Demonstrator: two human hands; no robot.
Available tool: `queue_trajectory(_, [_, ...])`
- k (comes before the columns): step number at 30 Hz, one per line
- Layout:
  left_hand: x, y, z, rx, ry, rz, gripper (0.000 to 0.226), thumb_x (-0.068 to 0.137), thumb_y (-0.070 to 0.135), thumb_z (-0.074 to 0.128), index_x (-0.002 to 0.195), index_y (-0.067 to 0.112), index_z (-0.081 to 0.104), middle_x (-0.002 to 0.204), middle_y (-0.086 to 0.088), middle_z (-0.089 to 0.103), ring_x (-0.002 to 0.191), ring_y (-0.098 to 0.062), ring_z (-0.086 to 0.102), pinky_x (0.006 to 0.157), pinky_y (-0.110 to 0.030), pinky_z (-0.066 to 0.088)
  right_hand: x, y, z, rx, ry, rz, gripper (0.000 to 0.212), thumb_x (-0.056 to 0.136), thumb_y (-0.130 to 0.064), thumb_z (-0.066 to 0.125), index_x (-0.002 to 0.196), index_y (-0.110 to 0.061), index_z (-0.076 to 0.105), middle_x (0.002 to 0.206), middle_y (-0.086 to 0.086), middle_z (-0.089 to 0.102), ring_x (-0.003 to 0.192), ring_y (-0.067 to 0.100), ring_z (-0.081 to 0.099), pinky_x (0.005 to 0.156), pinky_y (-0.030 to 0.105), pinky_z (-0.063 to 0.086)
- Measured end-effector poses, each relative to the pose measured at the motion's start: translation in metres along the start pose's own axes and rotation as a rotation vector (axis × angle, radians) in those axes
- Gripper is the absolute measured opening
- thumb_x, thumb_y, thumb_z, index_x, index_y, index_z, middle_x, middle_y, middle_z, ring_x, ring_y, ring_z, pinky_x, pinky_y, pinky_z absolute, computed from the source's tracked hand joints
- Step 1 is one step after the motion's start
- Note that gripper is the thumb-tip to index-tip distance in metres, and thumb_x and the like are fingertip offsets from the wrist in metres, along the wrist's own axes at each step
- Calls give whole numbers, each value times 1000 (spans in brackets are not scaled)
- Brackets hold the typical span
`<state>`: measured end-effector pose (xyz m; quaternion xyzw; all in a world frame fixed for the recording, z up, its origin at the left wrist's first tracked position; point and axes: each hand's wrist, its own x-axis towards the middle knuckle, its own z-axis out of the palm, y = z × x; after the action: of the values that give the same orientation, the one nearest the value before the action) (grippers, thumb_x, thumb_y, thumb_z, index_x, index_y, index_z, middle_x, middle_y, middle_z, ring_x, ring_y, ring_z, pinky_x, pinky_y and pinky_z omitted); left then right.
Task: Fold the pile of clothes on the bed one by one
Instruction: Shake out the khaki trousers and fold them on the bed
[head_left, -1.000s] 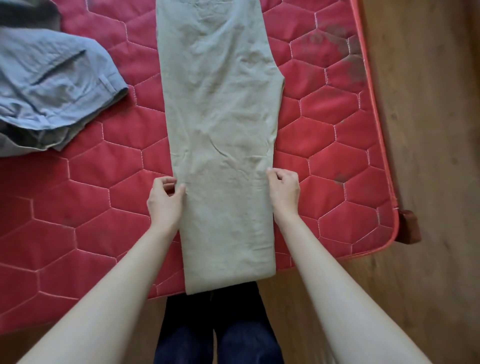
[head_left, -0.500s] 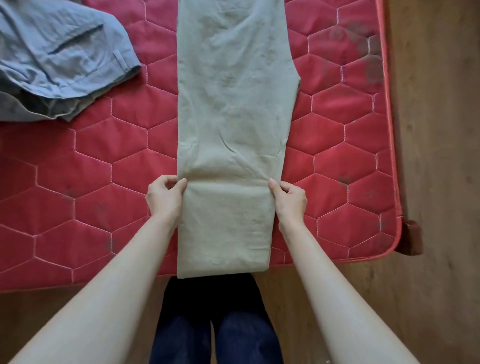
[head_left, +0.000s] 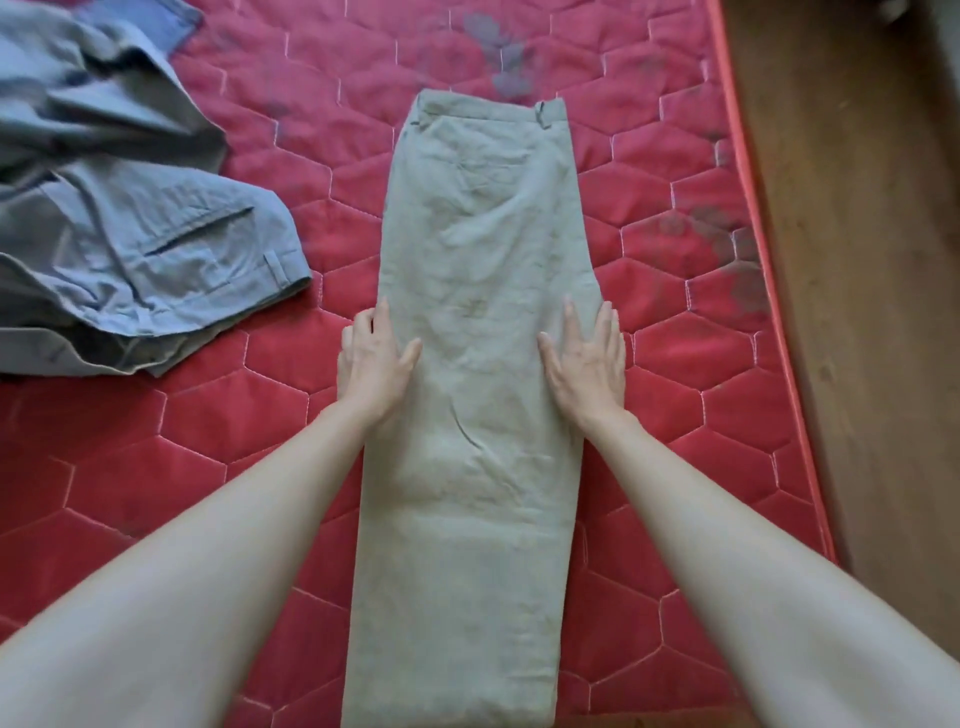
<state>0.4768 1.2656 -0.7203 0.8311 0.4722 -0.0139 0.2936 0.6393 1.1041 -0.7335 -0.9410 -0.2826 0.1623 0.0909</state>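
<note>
— Where to find the garment right now?

— Lying lengthwise down the middle of the red quilted mattress (head_left: 675, 364): beige trousers (head_left: 483, 364), legs stacked one on the other, waistband at the far end, hems running off the near bottom of the view.

— And the hands?

— Both flat, fingers straight, gripping nothing. Left hand (head_left: 374, 358) resting on the left edge of the trousers, partly on the mattress. Right hand (head_left: 587, 358) pressing on the right edge, about level with the left.

— Best way to handle this step?

— Probably a smoothing pass before the crosswise fold. Sweep outward and along the length, palms flat, to chase the creases near the seat and the thigh. Keep even pressure on both sides so the top leg does not slide off the lower one. Check the long edges line up before lifting anything.

— Then?

— Pinch both corners at one end, carry across to the other, lay down squarely. Too loose a pinch likely lets the layers skew.

— Anything else waiting?

— Blue-grey clothes (head_left: 130, 208) heaped at the far left, well apart from the trousers, unfolded. Wooden floor (head_left: 857, 312) beyond the right side.
</note>
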Motion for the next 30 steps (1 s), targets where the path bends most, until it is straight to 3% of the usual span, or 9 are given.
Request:
queue_trajectory(3, [56,9,-6,-51,46,-22,68,96,33,51,153,20,16,133,-21,41,120,-40,41,103,-42,30,52,1,-6,-62,69,27,55,102,-47,30,153,-29,19,155,20,19,143,34,17,115,46,20])
queue_trajectory(5, [93,14,-11,-119,58,-77,68,96,38,49,153,25,16,134,-23,43,123,-40,43,104,-42,32,83,-3,-11,-91,159,-20,51,101,-46,34,150,-32,26,140,15,38,127,34,36,102,45,35])
queue_trajectory(8, [132,17,-16,-219,63,-28,62,96,40,47,152,30,21,138,-18,50,126,-36,46,102,-41,35,116,-18,-15,50,135,-50,47,102,-41,35,149,-37,29,117,13,47,105,35,51,85,44,45])
queue_trajectory(12, [147,19,-12,-307,124,113,55,97,25,52,148,31,33,125,-16,57,116,-32,53,96,-35,37,130,-36,-5,124,156,5,47,103,-31,33,148,-43,27,104,10,48,80,37,57,67,41,42])
queue_trajectory(14, [148,21,-4,-308,201,125,52,96,18,53,146,28,40,113,-16,57,104,-32,56,88,-35,39,134,-40,5,80,254,33,53,99,-18,39,148,-37,32,103,10,49,73,36,57,59,37,37])
queue_trajectory(17, [164,27,3,-281,322,105,49,96,17,52,143,28,44,111,-11,57,99,-30,57,81,-37,41,153,-46,11,59,387,48,52,95,-8,45,144,-25,44,103,14,55,65,37,57,52,34,30])
queue_trajectory(23, [241,52,-5,-228,370,73,48,95,20,52,142,29,44,118,-8,57,107,-28,56,86,-35,40,238,-56,-8,31,384,0,49,99,-13,38,146,-25,40,113,12,54,77,38,59,58,37,31])
queue_trajectory(30, [368,81,-35,-283,247,130,51,92,23,57,141,30,45,139,-1,52,127,-22,48,104,-31,34,364,-79,-34,15,392,-46,49,99,-14,37,147,-25,38,116,10,52,85,36,61,61,36,32])
